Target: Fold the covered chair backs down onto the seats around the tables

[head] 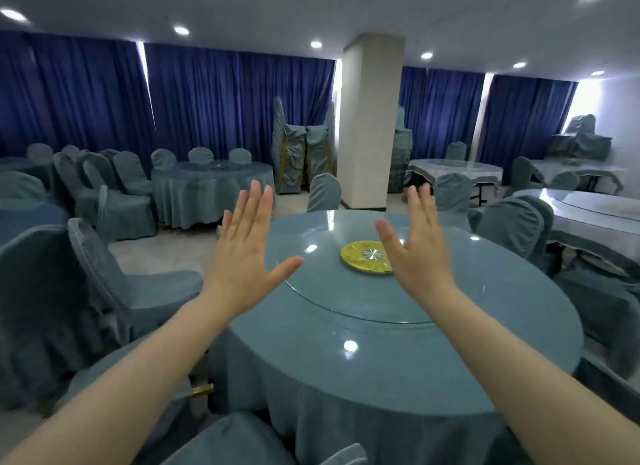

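Teal covered chair left of left hand — right hand above table.

Bare forearms lead to the ringless left hand and right hand.

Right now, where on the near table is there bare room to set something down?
The near band between turntable and table edge is bare, as is the glass around the gold hub. Chairs crowd both sides.
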The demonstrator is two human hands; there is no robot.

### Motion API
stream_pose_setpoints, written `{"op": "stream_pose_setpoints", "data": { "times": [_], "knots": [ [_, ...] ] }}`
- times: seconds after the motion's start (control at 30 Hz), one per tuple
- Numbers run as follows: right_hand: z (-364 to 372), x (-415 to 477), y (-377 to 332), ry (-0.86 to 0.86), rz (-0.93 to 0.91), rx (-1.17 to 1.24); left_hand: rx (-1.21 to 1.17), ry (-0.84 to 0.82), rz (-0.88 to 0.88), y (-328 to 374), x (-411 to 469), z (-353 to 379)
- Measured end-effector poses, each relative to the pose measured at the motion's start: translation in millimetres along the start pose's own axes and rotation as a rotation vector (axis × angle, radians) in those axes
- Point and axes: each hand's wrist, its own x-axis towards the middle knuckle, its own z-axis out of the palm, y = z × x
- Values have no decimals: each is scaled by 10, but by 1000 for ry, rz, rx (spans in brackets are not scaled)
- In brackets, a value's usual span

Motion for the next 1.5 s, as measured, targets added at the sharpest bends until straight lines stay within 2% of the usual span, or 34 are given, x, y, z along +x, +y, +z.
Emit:
{"op": "stream_pose_setpoints", "data": {
  "times": [0.1,0.3,0.57,0.73,1.03,1.23,1.5],
  "knots": [
    [205,-107,199,-95,-22,-63,92,-97,-23,-67,-168,224],
    [679,-433,504,-247,-36,-69,119,-255,-125,-327,-656,590],
    [1346,-782,331,-482,-30,-88,4,-352,-244,-928,-1204,697],
    [1878,-736,-94,-499,-41,-104,-90,-391,-306,-1650,-1243,563],
    [2913,-692,-971,-515,70,-136,-177,-434,-242,-3016,-1090,255],
    [3279,-690,-1249,-567,43,-154,-171,-428,-258,-3432,-1092,212],
    [3770,-1142,-1114,-693,50,-167,-210,-471,-423,-3754,-1742,400]
  ]
}}
